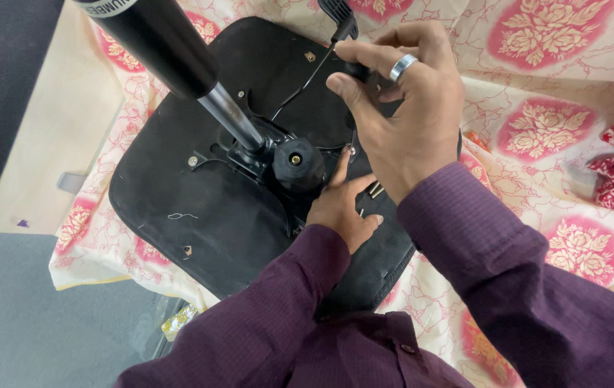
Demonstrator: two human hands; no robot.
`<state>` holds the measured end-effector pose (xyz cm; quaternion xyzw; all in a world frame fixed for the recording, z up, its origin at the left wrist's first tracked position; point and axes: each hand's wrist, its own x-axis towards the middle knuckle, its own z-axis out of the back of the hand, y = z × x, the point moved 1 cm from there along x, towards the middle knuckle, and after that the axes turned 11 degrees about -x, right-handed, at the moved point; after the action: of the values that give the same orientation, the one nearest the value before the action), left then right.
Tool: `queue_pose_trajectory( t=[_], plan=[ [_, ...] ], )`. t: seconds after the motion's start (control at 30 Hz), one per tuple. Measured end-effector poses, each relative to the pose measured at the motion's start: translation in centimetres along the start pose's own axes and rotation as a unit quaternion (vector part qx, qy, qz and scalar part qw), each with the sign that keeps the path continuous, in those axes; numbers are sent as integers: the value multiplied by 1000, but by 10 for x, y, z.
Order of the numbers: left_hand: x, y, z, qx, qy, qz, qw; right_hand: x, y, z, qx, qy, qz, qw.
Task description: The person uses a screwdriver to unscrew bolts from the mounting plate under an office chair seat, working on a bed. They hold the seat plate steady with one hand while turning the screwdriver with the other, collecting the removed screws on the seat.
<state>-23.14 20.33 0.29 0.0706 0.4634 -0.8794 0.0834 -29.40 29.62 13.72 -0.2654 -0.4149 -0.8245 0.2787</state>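
An upturned chair seat (199, 215), a broad black pad with a matte, slightly dusty underside, lies under both hands on a cream cloth (580, 93) printed with red roses. The right hand (407, 118), wearing a plain silver ring (402, 66), is curled around a small dark handle (356, 70), thumb and fingers pinching it just above the seat's far edge. Below it, the left hand (340, 208) rests flat against the seat, its fingers pressed beside the metal mechanism; whether it grips anything I cannot tell. Just left of that hand sits a rounded black knob (297, 162) with a brass-coloured centre, and from there a shiny steel piston (231, 115) rises into a thick glossy black cylinder (152, 39). Small screws (376, 190) lie between the two hands. Both sleeves (479, 244) are dark purple, finely woven.
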Motion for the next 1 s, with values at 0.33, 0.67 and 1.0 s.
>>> queue_pose_trajectory(
  t=[0.33,0.67,1.0],
  plan=[
    [3,2,-7,-28,-42,-42,998,0,-6,8,-16,10,46,999],
    [1,-2,-1,-75,-12,3,997,2,-10,6,36,10,-33,999],
    [3,-2,1,-66,15,58,996,0,-2,5,41,-13,-23,999]
  ],
)
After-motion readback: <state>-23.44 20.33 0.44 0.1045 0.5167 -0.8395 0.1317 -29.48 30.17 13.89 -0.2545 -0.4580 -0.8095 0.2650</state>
